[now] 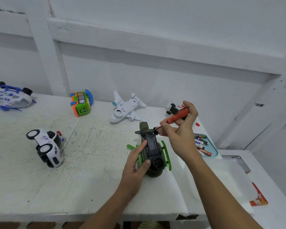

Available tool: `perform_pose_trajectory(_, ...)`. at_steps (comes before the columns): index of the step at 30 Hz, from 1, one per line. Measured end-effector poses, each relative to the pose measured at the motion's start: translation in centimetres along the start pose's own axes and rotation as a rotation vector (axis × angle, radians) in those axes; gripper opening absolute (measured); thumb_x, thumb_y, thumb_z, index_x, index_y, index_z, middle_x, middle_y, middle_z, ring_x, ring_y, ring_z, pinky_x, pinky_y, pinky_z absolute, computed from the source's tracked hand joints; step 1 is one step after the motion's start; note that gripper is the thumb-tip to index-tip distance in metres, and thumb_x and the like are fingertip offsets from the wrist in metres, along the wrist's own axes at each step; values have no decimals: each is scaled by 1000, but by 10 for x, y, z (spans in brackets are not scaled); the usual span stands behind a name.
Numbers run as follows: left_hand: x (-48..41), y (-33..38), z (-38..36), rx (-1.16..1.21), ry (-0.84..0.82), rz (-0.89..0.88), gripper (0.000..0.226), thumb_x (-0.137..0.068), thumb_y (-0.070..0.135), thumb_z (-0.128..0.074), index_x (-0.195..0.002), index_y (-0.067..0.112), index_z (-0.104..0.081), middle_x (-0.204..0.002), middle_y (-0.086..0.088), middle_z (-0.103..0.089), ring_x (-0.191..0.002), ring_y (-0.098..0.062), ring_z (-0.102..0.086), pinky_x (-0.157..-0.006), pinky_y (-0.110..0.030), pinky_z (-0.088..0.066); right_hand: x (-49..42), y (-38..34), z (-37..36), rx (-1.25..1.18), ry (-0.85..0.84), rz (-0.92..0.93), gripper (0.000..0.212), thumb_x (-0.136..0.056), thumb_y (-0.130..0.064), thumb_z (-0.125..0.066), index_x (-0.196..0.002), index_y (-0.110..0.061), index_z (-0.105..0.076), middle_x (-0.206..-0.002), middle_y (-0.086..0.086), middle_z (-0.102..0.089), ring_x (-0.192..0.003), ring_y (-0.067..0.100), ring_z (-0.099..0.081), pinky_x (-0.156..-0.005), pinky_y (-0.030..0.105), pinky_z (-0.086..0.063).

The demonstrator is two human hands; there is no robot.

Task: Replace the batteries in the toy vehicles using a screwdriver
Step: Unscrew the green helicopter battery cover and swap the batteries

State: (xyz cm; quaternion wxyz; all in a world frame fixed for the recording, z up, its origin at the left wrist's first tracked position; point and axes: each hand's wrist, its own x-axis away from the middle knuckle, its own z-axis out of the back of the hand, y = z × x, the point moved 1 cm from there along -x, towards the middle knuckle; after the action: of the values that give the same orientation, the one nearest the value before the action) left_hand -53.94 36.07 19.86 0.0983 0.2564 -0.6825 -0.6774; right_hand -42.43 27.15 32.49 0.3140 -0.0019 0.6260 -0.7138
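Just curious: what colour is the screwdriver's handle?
The screwdriver handle is orange; head view.

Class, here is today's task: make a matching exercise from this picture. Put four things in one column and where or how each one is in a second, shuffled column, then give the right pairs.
Column A
1. toy helicopter
2. screwdriver
3. toy police car
4. batteries

Column B
a. in the teal tray at the right
b. lying on its side at the left of the table
c. held in the right hand
d. upside down, held by the left hand

Pairs: 1-d, 2-c, 3-b, 4-a
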Motion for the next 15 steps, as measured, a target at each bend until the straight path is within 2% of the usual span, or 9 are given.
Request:
perform_pose_trajectory(11, -1, 1, -1, -28, 20, -3, 52, -89, 30, -59, -131, 58, -48, -133, 25, -52, -130, -6, -46, -111, -41, -41, -5, -6, -3, 172, -87, 16, 67, -94, 1, -52, -132, -41, -16, -97, 15, -55, -71, 15, -73, -74, 35, -61)
perform_pose_trajectory(15, -1, -1, -1, -39, 32, 14, 51, -89, 37, -62, -135, 52, -47, -138, 16, -51, -132, -9, -46, -112, -48, -40, -12, -10, 0, 124, -122, -71, 71, -93, 5, -51, -134, -39, -14, -98, 18, -52, -69, 21, -72, -71, 38, -62)
